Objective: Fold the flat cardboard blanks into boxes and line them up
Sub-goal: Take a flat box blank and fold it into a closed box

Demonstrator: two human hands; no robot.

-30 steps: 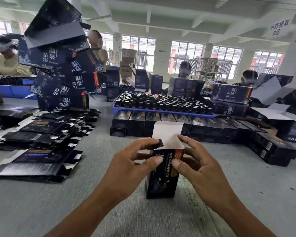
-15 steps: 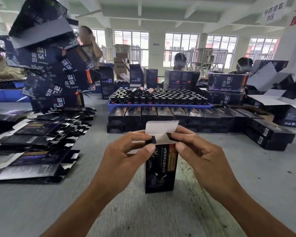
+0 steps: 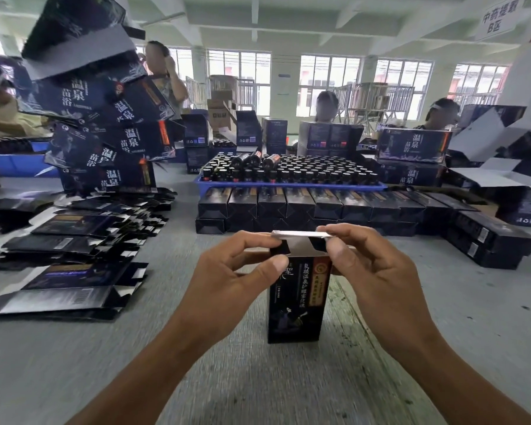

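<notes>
A tall dark box (image 3: 298, 299) stands upright on the gray surface (image 3: 74, 363), close to the person and about in the middle. Both hands are at its top. The left hand (image 3: 227, 280) pinches the left top corner, with its thumb on the front of the box and its fingers curled around the back. The right hand (image 3: 377, 271) pinches the right end of the white top flap (image 3: 295, 234), which is bent over almost flat above the opening. Two small black side tabs show just under the flap. To the left, many flat box blanks (image 3: 62, 265) lie in overlapping piles on the surface. Straight behind the held box, finished dark boxes (image 3: 304, 207) lie side by side in a long row, stacked two high. Behind that row sits a blue tray (image 3: 288, 187) full of small dark bottles (image 3: 288, 171). Bigger dark cartons (image 3: 105, 124) with white letters are piled up high at the back left. Other workers sit across the surface.
</notes>
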